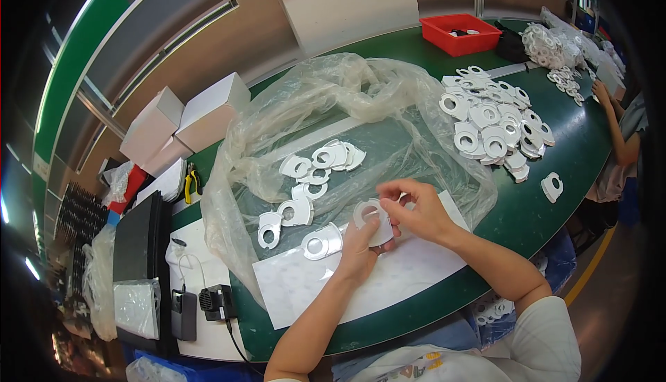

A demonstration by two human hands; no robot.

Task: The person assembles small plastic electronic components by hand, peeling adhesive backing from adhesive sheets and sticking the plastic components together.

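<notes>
My left hand (361, 251) grips a flat white plate with a round hole (366, 213), holding it tilted above a white sheet (416, 271). At the plate's upper right edge is my right hand (422, 208), its thumb and fingers pinched together; what lies between them, if anything, is too small to make out. Just left of my left hand, a couple of overlapping plates (323, 242) lie by the sheet's far edge. Farther left, several similar plates (295, 212) form a loose curved row on a clear plastic bag (354, 90) spread over the green table.
A large heap of plates (489, 118) covers the table at right, with one loose plate (552, 188) nearby. Behind stands a red bin (459, 34). White boxes (211, 111), yellow-handled pliers (192, 183) and a black device (218, 303) sit at left. Another person's arm (614, 122) shows far right.
</notes>
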